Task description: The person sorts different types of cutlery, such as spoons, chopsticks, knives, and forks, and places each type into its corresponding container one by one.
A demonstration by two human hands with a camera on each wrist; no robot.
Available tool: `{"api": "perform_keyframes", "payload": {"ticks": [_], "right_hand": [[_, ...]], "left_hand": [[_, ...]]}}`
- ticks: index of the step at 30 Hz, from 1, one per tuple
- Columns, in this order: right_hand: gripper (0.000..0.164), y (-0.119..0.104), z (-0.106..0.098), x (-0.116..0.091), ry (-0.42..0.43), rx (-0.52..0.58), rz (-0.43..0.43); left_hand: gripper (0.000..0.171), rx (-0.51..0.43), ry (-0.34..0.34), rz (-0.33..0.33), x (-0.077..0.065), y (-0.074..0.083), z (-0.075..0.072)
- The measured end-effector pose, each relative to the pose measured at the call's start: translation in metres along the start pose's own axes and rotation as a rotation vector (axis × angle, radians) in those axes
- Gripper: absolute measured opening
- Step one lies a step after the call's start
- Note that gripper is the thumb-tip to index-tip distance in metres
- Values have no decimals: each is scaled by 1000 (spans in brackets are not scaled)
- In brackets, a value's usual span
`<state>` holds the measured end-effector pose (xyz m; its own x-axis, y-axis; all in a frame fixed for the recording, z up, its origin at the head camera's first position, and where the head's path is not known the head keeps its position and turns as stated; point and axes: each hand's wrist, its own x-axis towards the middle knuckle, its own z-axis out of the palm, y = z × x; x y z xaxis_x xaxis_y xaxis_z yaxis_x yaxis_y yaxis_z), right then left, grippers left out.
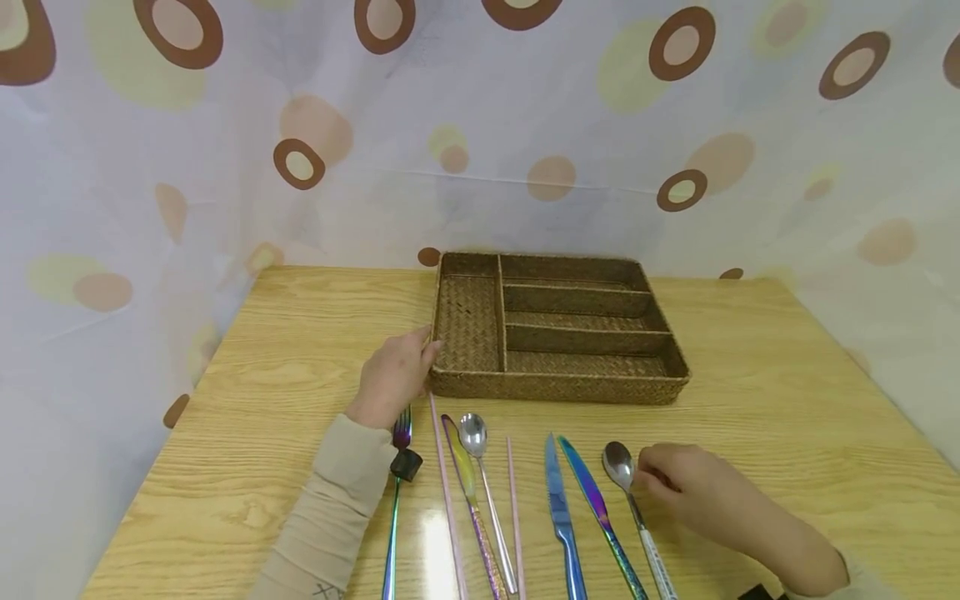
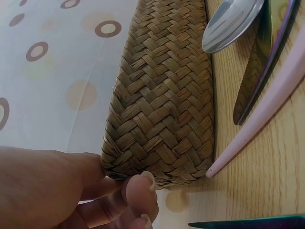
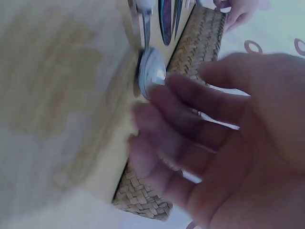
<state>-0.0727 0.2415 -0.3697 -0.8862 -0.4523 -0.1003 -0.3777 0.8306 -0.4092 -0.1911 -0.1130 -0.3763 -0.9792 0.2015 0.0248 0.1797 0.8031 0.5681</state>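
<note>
A brown woven cutlery tray (image 1: 555,387) with several compartments stands at the back of the table. My left hand (image 1: 393,371) grips its near left corner; in the left wrist view the fingers (image 2: 140,191) bend around the woven wall. Near the front right, my right hand (image 1: 693,483) hovers beside the bowl of a spoon (image 1: 617,461) with a patterned handle. Its fingers are loosely curved and hold nothing in the right wrist view. Under the left wrist lies a rainbow-coloured fork (image 1: 402,427), partly hidden by the sleeve and a black piece.
Between the hands lie a pink chopstick (image 1: 445,475), a gold-purple knife (image 1: 463,467), a silver spoon (image 1: 473,435), another pink chopstick (image 1: 513,500), a blue serrated knife (image 1: 557,500) and a rainbow knife (image 1: 592,492). A patterned curtain (image 1: 495,108) hangs behind the wooden table (image 1: 757,367).
</note>
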Motion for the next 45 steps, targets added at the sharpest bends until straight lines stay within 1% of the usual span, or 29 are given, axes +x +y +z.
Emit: {"api": "perform_keyframes", "payload": {"ticks": [3, 6, 9, 12, 18, 21, 29, 37, 41, 45], "right_hand": [[28, 0, 7, -5, -89, -4, 38], [29, -1, 14, -7, -123, -19, 69], [28, -4, 19, -7, -123, -32, 95], [25, -8, 21, -6, -103, -47, 124], [24, -14, 24, -3, -79, -86, 218], [22, -15, 24, -2, -70, -89, 243], [23, -11, 22, -1, -74, -80, 211], [24, -9, 12, -2, -55, -65, 156], [23, -8, 6, -1, -48, -65, 122], [21, -7, -3, 4, -45, -33, 77]], "left_hand": [[45, 4, -3, -12, 1, -1, 1], [45, 6, -2, -17, 2, -1, 2], [44, 13, 6, -15, 2, -1, 3], [43, 13, 12, -16, 2, 0, 3], [43, 10, 20, -8, 1, 0, 2], [43, 16, 26, -1, 0, 0, 1], [43, 19, 21, 4, 1, 0, 2], [43, 17, 16, -1, 2, 0, 3], [40, 21, 31, 21, 1, -2, 3], [37, 29, 46, 44, 2, -3, 4]]}}
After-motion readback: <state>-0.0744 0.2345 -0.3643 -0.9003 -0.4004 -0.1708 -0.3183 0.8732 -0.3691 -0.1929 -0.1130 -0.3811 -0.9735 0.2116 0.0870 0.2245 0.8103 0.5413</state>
